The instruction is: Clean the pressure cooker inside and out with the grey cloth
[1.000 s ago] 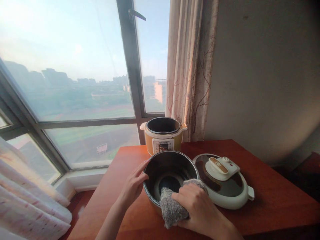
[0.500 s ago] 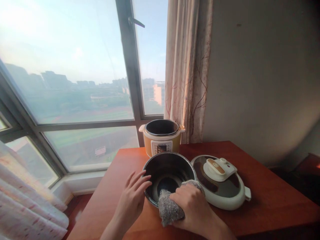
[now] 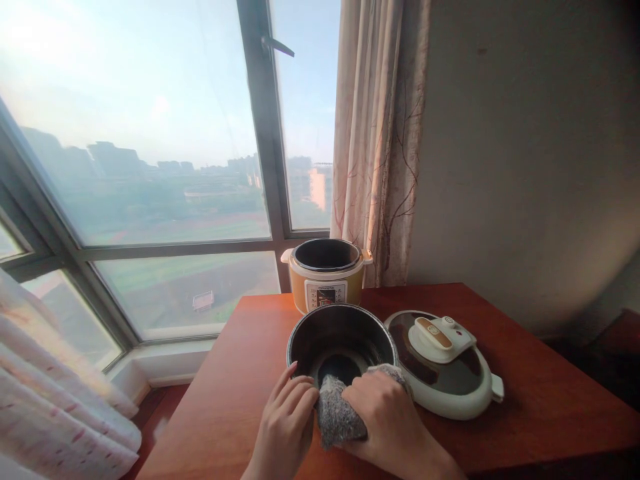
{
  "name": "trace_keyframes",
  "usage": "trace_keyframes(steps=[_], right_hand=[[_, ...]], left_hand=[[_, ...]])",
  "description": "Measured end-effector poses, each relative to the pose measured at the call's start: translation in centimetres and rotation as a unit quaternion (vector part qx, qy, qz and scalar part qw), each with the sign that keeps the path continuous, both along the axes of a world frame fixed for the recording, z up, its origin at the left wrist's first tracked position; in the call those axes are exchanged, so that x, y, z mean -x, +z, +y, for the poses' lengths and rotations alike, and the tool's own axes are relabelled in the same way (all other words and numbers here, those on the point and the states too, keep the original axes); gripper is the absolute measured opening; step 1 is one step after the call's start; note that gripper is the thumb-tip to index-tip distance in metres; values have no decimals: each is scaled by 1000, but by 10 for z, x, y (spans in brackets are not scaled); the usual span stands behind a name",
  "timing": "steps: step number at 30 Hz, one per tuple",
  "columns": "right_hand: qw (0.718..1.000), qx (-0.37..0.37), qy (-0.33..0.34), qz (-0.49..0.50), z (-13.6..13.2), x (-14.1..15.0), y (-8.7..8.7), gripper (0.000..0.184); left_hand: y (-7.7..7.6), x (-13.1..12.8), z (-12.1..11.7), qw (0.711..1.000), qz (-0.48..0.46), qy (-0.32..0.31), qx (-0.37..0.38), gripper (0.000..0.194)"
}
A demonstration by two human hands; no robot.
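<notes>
Black pot (image 3: 345, 337) right in the thick of it, on the near half of the reddish-brown surface (image 3: 240, 360), dark interior in full view. At the near right rim, gripping grey cloth (image 3: 340, 420) with the fingers of the right hand (image 3: 383, 403), knuckles up, bundle showing on both sides of the hand and overlapping the rim. Now the near left: fingers of the left hand (image 3: 291, 417) bent over the rim, tips just beside the cloth; impossible to tell from this angle whether closed on the pot or touching the cloth. Straight behind, on the far side, yellow-and-white cooker (image 3: 327, 272), open at the top, lower part hidden by the pot. Off to the right, flat on the surface, dark-topped white lid (image 3: 445, 373). Beyond all that, wide window (image 3: 150, 167) at far left, pale curtain (image 3: 373, 133) hanging beside it.
</notes>
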State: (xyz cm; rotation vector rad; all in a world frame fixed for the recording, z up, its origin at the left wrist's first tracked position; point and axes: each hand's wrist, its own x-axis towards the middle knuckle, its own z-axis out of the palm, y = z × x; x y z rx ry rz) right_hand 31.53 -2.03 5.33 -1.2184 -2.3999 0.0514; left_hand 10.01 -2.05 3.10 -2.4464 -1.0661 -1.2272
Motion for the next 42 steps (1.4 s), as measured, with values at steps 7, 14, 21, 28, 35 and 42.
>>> trace_keyframes(steps=[7,14,21,28,35,42], right_hand=[[999,26,23,-19,-1,-9,5,44],[996,55,58,-34,0,-19,16,49],[998,41,37,-24,2,-7,14,45],[999,24,31,-12,1,-4,7,44],[1000,14,21,1,2,-2,5,42],[1000,3,10,4,0,4,-3,40]], left_hand=[[-11,29,20,998,23,-59,-27,20],[-9,72,57,996,51,-62,26,20],[-13,65,74,983,-119,-53,130,26],[-16,54,56,992,-69,-8,102,36],[0,27,4,996,89,23,21,37],[-3,6,-1,998,14,10,54,26]])
